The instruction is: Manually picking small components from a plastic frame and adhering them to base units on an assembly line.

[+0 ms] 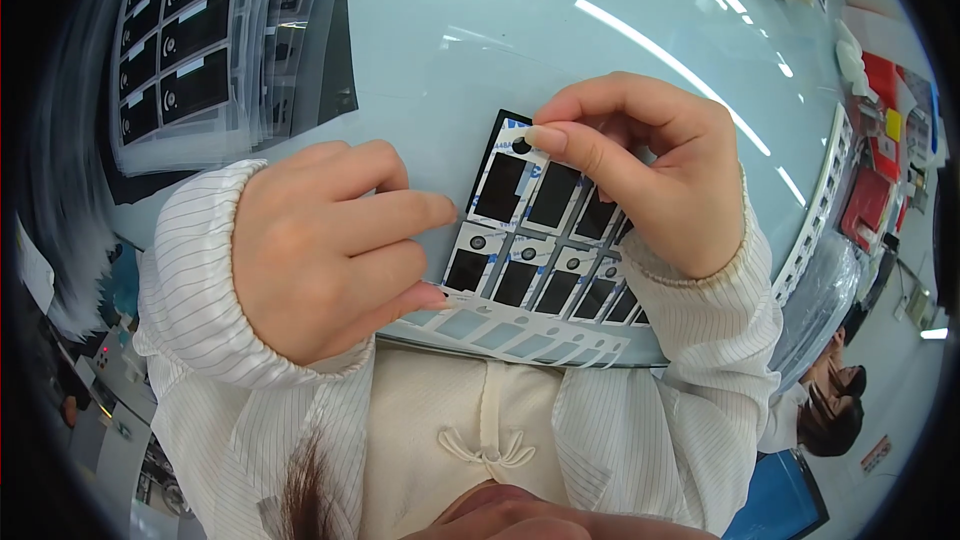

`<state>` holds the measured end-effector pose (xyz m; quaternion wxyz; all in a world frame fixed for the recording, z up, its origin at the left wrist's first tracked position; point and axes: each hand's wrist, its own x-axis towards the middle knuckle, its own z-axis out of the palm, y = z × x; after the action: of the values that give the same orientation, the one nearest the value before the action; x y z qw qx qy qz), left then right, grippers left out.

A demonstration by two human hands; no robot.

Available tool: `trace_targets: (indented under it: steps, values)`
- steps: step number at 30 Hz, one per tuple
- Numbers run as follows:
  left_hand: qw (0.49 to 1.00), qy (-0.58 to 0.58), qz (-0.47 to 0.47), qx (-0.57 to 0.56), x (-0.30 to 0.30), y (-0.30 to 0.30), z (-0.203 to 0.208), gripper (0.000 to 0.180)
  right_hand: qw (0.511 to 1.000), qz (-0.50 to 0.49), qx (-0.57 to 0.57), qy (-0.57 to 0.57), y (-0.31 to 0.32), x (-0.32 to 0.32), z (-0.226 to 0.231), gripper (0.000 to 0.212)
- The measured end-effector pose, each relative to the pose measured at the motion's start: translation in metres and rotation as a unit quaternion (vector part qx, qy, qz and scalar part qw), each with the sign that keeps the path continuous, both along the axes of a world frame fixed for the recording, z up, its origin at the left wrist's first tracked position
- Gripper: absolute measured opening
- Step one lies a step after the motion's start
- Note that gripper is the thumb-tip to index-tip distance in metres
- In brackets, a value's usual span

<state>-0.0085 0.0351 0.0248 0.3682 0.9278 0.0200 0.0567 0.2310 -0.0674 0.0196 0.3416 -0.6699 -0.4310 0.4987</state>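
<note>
A sheet of black rectangular parts lies on the glassy table in front of me. White and blue printed film frames the parts, and each has a small round hole or ring at its top. My right hand is closed above the far edge, thumb and index finger pinched at the far left part; what lies between the tips is too small to make out. Along the sheet's left side hovers my left hand, fingers apart and holding nothing, its index fingertip near the edge. A pale strip with rectangular cut-outs lies along the table's near edge.
Stacked clear sheets of black parts stand at the far left on a dark sheet. A white perforated strip, clear plastic wrap and red bins line the right side. Another person sits beyond, at lower right.
</note>
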Motion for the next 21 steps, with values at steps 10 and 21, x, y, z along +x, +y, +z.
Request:
trace_targets:
  steps: [10, 21]
  values:
    - [1.000, -0.006, -0.001, 0.001, 0.0012, 0.0003, 0.0009, 0.030, 0.999, 0.021, 0.021, -0.042, -0.0002, -0.0015, -0.0014, 0.009]
    - [1.000, -0.001, -0.005, 0.002, 0.0019, 0.0003, -0.0003, 0.029, 0.997, 0.024, 0.029, -0.061, -0.0016, -0.0016, -0.0026, 0.009]
